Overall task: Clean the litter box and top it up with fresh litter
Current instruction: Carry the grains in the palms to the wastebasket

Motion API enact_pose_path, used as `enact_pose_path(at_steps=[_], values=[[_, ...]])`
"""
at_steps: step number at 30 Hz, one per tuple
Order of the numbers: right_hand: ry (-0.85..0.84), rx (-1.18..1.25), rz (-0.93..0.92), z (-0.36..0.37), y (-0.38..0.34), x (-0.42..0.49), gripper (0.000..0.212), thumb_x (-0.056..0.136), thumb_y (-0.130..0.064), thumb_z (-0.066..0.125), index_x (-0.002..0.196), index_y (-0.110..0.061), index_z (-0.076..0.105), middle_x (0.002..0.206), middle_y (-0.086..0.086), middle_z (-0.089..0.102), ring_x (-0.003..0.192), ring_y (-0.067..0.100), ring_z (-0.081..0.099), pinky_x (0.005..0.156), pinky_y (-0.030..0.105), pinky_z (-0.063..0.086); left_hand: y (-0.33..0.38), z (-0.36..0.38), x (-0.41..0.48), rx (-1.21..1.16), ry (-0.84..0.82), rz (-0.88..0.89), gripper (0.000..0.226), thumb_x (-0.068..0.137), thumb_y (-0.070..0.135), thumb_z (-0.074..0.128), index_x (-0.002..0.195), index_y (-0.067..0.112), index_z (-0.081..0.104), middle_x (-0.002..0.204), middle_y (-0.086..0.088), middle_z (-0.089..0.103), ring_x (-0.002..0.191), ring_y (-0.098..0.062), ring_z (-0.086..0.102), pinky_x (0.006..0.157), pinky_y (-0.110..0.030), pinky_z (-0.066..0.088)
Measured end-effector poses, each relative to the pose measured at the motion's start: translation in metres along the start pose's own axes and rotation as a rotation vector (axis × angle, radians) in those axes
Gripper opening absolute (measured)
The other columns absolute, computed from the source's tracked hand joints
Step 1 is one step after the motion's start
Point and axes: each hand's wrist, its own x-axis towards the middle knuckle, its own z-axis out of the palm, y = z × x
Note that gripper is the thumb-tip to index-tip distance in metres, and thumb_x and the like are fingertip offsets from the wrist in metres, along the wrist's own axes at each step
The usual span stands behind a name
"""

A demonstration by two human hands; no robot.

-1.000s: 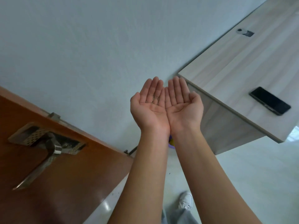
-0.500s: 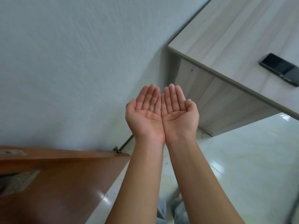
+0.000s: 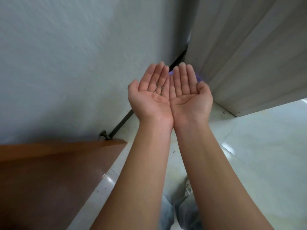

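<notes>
Lying palm-up, edges touching, left hand (image 3: 152, 98) and right hand (image 3: 188, 98) form a spread, empty grip; a purple sliver (image 3: 171, 73), possibly the litter box, peeks from directly behind the right hand.

Left hand (image 3: 152, 98) and right hand (image 3: 189, 98) side by side at centre, inner edges touching. Wall (image 3: 66, 63) behind them. Door (image 3: 49, 180) at lower left, beside the left forearm. Cabinet (image 3: 257, 55) at right, standing on the floor (image 3: 257, 155). Shoe (image 3: 188, 188) on the floor below the forearms.
</notes>
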Motion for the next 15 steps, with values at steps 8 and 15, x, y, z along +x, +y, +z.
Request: enact_pose_path(at_steps=[8,15], values=[[-0.036,-0.007,-0.064,-0.073,-0.016,0.119,0.048,0.105,-0.024,0.026,0.106,-0.001,0.068,0.112,0.015,0.073,0.113,0.026,0.067,0.100,0.037,0.051,-0.087,-0.040,0.109,-0.001,-0.062,-0.033,0.050,0.101,0.027,0.028,0.109,-0.001,0.069,0.104,-0.016,0.075,0.101,-0.027,0.072,0.102,-0.038,0.051],[-0.149,0.083,-0.117,-0.120,-0.026,0.209,0.047,0.104,-0.022,0.025,0.103,-0.001,0.067,0.101,0.014,0.074,0.100,0.025,0.069,0.099,0.037,0.051,-0.143,-0.062,0.189,0.029,-0.215,-0.016,0.055,0.104,0.035,0.027,0.107,-0.001,0.068,0.102,-0.016,0.075,0.105,-0.028,0.070,0.103,-0.039,0.050]])
